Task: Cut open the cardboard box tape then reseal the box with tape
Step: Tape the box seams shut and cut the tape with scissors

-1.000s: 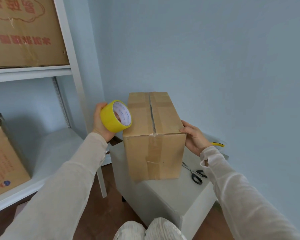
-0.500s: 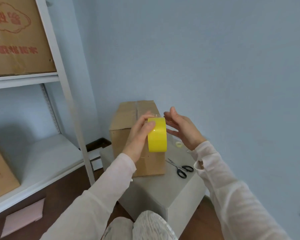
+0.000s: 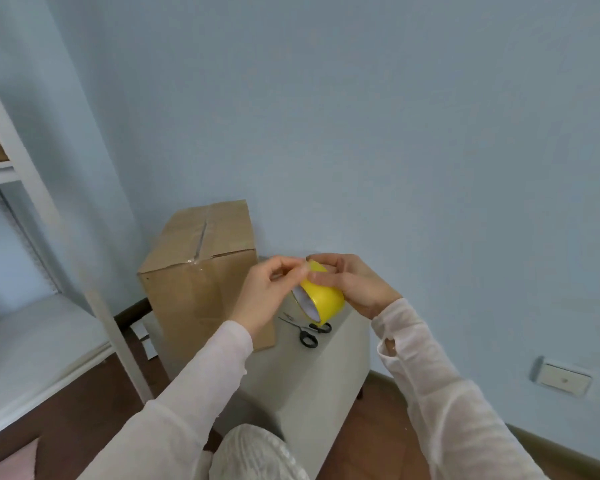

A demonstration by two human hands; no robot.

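A: Quick, nearest first. Bottom edge?
B: Knees point(image 3: 257, 455), so the person is seated. Both pale sleeves point(image 3: 194, 393) reach forward.
A: Hands?
B: Right hand point(image 3: 355, 287) wraps the yellow tape roll point(image 3: 326, 301), fingers curled over its outer face, core tilted toward the camera. My read is that it's a steadying grip so the roll can't spin. Left hand point(image 3: 265, 294) is pinched, thumb and forefinger together at the roll's top rim.
A: Has it got the loose end?
B: Can't tell, too small. Looks like it's picking for the end. The roll is held in the air above the stool, resting on nothing.
A: Tools?
B: Scissors point(image 3: 307, 332) lie flat on the white stool point(image 3: 309, 382), just below the roll, black handles nearer the person. Parked in reach, probably for snipping the strip.
A: Box?
B: Cardboard box point(image 3: 201, 282) stands upright on the same stool, behind and left of the hands, with no hand on it. The top seam shows a dark slit down the middle, with clear tape scraps at the near edge. I judge the cut is done. Flaps are lying closed, and there's no yellow tape on it yet.
A: Stage?
B: Start of the reseal. Free the end first, then stick it over that seam.
A: Behind?
B: White shelf post point(image 3: 94, 306) at left, blue wall point(image 3: 395, 133), socket plate point(image 3: 561, 377) low right.
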